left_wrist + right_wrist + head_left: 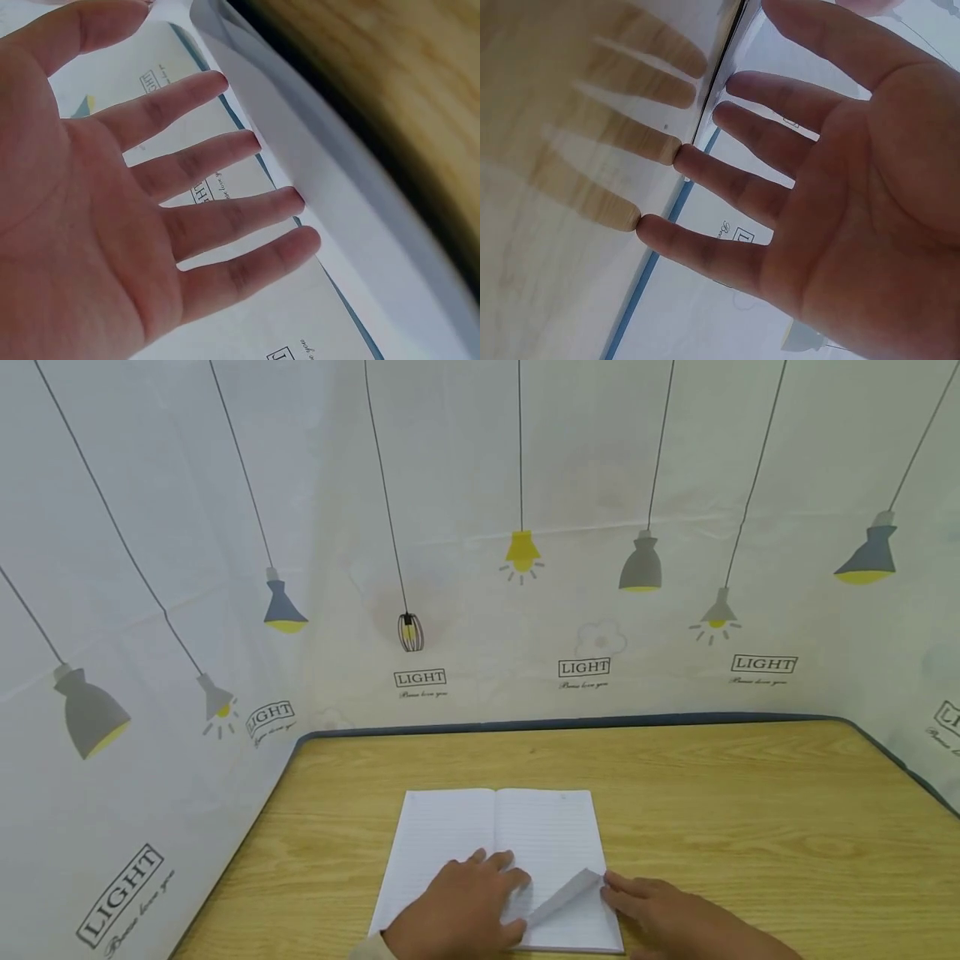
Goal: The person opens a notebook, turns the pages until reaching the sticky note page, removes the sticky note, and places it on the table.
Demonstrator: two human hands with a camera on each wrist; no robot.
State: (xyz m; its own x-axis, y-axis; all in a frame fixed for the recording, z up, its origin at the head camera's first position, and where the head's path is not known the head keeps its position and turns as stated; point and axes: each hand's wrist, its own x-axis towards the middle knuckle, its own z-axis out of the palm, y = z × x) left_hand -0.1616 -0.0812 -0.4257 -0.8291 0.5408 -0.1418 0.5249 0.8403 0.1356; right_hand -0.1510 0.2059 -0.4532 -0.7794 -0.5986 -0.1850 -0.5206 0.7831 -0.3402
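Observation:
A lined notebook [450,814] lies spread on the wooden table, both visible pages without writing. On its right page, the lower corner [570,892] is lifted and folded over in a narrow flap. My left hand [468,906] rests across the middle of the notebook, fingers spread, its thumb by the flap's lower end. Straight left fingers [232,217] touch the paper in the left wrist view. At the notebook's right edge is my right hand [675,914], its fingertips by the flap's tip. In the right wrist view, its extended fingers [735,187] touch the shiny tabletop.
The wood-grain table [750,810] extends around the notebook, with a dark blue edge strip [585,723] at the back. White sheeting [465,460] printed with hanging lamps and the word LIGHT encloses the back and both sides.

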